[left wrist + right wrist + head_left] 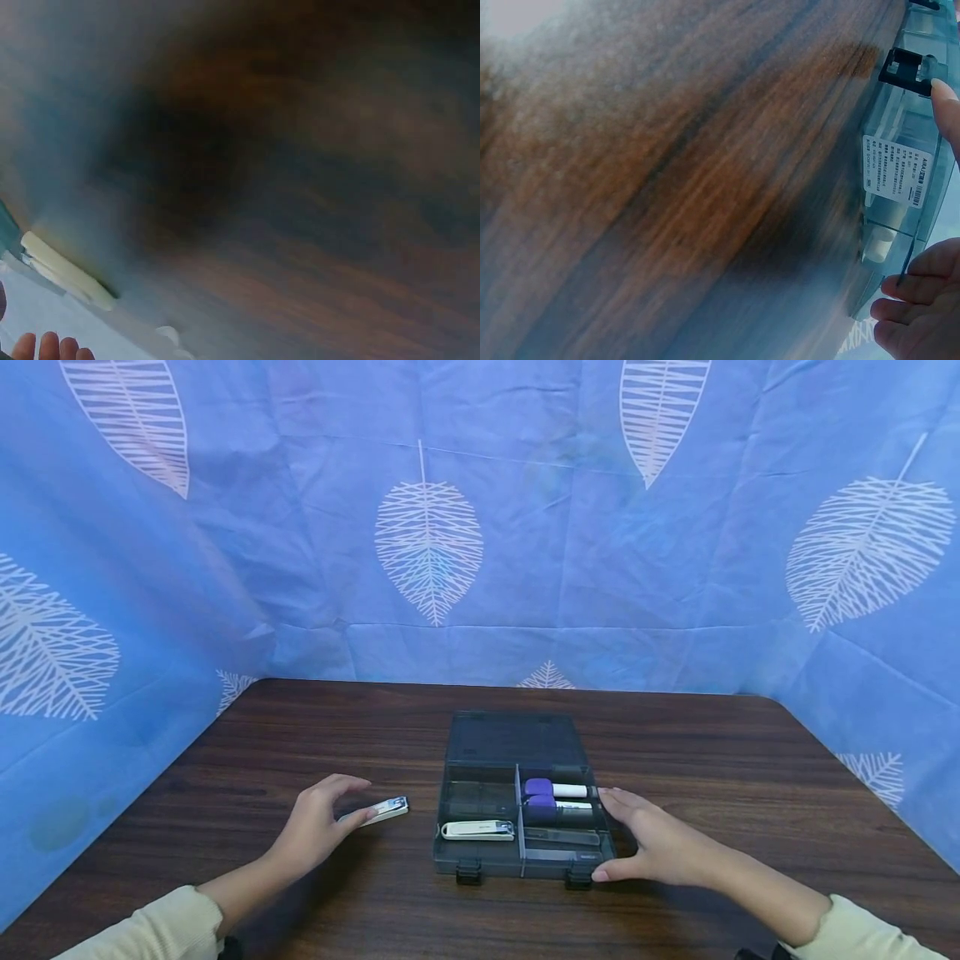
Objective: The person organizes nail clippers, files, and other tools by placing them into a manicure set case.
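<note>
My left hand (318, 827) is beside a cream and silver nail clipper (386, 811) on the table, with the thumb overlapping its near end. In the left wrist view, the clipper (67, 271) lies apart from the fingertips (49, 346). My right hand (660, 842) holds the front right corner of a dark, see-through compartment box (491, 866), its lid laid back. The thumb is at a black latch (907, 70) and the fingers lie along the side wall. Inside the box are another nail clipper (477, 831) and two purple-ended items (538, 797) with pale bodies.
The dark wood table (360, 902) ends at a blue cloth (525, 568) with white leaf prints. Thin flat items (561, 837) lie in the right front compartments. A vertical divider (518, 810) splits the box. A white label (895, 171) is on its underside.
</note>
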Demonstrator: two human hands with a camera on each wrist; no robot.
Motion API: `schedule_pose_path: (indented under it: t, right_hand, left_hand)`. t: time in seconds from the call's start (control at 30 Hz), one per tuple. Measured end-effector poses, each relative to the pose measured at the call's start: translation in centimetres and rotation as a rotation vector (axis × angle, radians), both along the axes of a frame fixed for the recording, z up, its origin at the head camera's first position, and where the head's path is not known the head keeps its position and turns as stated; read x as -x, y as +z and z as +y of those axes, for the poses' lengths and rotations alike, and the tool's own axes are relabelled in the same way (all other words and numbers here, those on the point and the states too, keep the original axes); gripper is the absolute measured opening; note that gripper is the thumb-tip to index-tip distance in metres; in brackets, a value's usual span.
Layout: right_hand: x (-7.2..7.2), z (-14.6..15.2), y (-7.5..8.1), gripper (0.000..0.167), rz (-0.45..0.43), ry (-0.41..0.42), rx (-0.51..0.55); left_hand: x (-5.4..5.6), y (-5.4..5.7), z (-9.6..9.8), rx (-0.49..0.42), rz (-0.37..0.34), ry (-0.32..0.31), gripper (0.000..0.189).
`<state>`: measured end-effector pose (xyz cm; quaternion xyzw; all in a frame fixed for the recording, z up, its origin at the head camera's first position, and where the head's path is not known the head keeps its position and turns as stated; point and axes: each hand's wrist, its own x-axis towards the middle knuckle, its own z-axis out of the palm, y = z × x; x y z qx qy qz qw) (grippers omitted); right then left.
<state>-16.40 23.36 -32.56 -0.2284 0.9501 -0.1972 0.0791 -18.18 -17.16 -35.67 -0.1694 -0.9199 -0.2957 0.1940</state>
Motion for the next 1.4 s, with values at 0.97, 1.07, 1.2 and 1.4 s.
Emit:
schedule_pose_path:
  t: [0.97,1.07,1.2,1.4]
  right_hand:
    - [-0.1,0.0,0.2,0.108,-0.005,0.004,0.002]
    - [-0.1,0.0,0.0,0.108,0.004,0.009,0.004]
    - [0.0,0.0,-0.1,0.108,0.016,0.016,0.005]
    - [-0.1,0.0,0.0,0.108,0.017,0.018,0.006]
  left_hand:
    - [0.1,-1.3,-1.6,0.058,-0.264,0.093,0.015]
    - [0.1,-1.2,-1.7,0.066,-0.266,0.088,0.012]
    - [0.0,-1.2,-1.7,0.063,-0.261,0.072,0.010]
    - [-0.1,-1.0,-1.6,0.076,-0.254,0.063,0.009]
